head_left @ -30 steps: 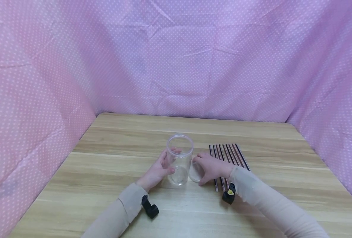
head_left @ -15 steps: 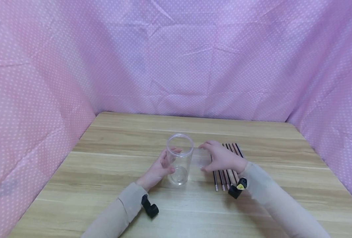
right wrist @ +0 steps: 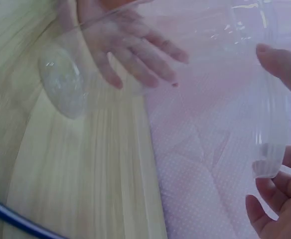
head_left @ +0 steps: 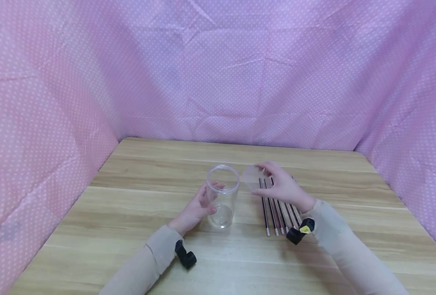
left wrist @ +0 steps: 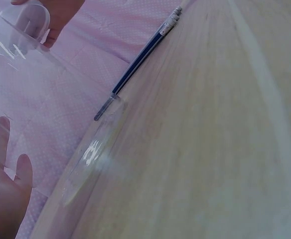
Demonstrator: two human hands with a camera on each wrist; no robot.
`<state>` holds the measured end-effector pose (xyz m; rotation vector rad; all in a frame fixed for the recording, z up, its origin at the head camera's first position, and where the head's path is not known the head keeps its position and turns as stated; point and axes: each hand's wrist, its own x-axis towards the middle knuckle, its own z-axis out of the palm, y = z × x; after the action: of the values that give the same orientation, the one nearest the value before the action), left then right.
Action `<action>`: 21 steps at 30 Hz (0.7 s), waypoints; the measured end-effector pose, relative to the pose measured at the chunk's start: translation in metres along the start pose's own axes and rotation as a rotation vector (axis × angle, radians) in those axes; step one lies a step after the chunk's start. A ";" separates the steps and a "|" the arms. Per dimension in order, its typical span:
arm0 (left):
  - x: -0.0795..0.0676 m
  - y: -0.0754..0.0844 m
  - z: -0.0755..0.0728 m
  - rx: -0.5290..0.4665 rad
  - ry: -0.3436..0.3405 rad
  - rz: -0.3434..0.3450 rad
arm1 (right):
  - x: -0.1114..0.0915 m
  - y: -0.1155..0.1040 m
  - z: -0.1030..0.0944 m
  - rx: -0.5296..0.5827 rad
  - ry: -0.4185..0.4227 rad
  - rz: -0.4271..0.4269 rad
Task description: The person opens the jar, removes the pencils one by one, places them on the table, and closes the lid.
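A tall clear plastic jar [head_left: 229, 205] stands upright on the table, its mouth open at the top. My left hand [head_left: 193, 211] grips it from the left, thumb in front and fingers behind the wall. To the right of the jar, my right hand [head_left: 282, 186] holds a round translucent lid [head_left: 250, 178] by its edge, between thumb and fingers. The lid is tilted and raised off the table, apart from the jar. In the left wrist view, the lid [left wrist: 30, 20] shows behind the jar wall; the jar's base [left wrist: 93, 152] touches the wood.
Several dark-striped pencils [head_left: 271, 209] with pale eraser ends lie side by side under the right hand and forearm. The wooden table [head_left: 159, 164] ends at a pink polka-dot curtain [head_left: 225, 82] behind and on both sides. Black wrist cameras [head_left: 186, 258] sit on both sleeves.
My right hand has lifted the lid from beside the jar's base, moving up and slightly right, over the pencils. The left hand and jar have stayed in place.
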<state>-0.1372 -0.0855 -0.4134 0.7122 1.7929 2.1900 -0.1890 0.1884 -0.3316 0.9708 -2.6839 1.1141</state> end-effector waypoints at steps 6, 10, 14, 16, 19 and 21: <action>0.000 0.001 0.000 0.003 0.009 0.000 | 0.001 -0.008 -0.004 0.061 0.056 -0.041; 0.000 -0.001 0.000 0.006 0.011 0.001 | 0.002 -0.014 -0.005 0.086 0.049 -0.045; 0.000 -0.002 -0.001 0.004 0.013 0.003 | 0.003 -0.020 -0.006 0.098 0.030 -0.043; 0.000 -0.002 0.000 0.005 0.014 0.003 | 0.004 -0.024 -0.007 0.097 0.020 -0.043; 0.000 -0.001 0.000 0.010 0.008 0.009 | 0.004 -0.028 -0.008 0.096 0.007 -0.050; 0.000 -0.001 0.001 0.015 0.000 0.016 | 0.005 -0.031 -0.009 0.100 -0.002 -0.053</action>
<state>-0.1370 -0.0843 -0.4137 0.7318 1.8117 2.1891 -0.1761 0.1753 -0.3042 1.0513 -2.6100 1.2477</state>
